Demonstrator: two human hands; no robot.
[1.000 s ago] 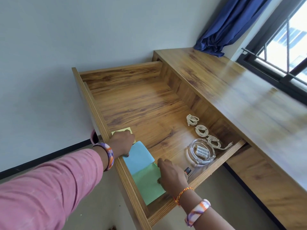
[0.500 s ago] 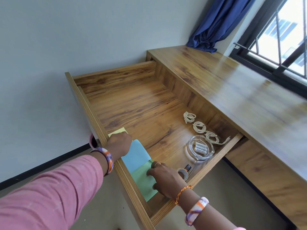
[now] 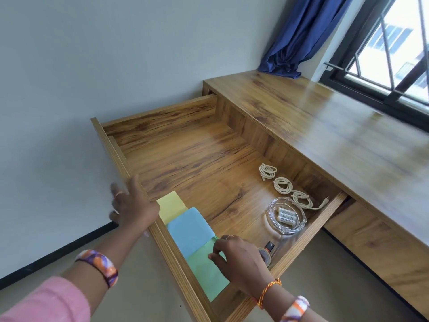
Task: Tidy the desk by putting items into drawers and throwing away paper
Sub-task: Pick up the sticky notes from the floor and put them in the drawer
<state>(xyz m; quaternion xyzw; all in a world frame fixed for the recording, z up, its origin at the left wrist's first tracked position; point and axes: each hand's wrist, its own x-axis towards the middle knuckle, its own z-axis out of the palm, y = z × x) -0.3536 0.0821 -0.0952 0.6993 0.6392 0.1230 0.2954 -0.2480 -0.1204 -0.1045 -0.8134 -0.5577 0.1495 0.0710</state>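
Green sheet (image 3: pixel 210 273) under right hand (image 3: pixel 239 259) (fingers curled).

Head camera looks down, tilted, from close above the open drawer (image 3: pixel 120 159) and desk (image 3: pixel 325 126).

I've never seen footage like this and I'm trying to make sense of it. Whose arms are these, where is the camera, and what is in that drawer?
There is no machine here: a person wears a camera on the head, looking down at their own two arms. The left hand rests with straight fingers on the front edge of an open wooden drawer pulled out from a desk. The right hand reaches inside and touches a green paper, which lies in a row with a blue paper and a yellow paper. Also inside are three coiled white cables, a glass dish holding batteries, and a tape roll. Neither hand clearly holds anything.
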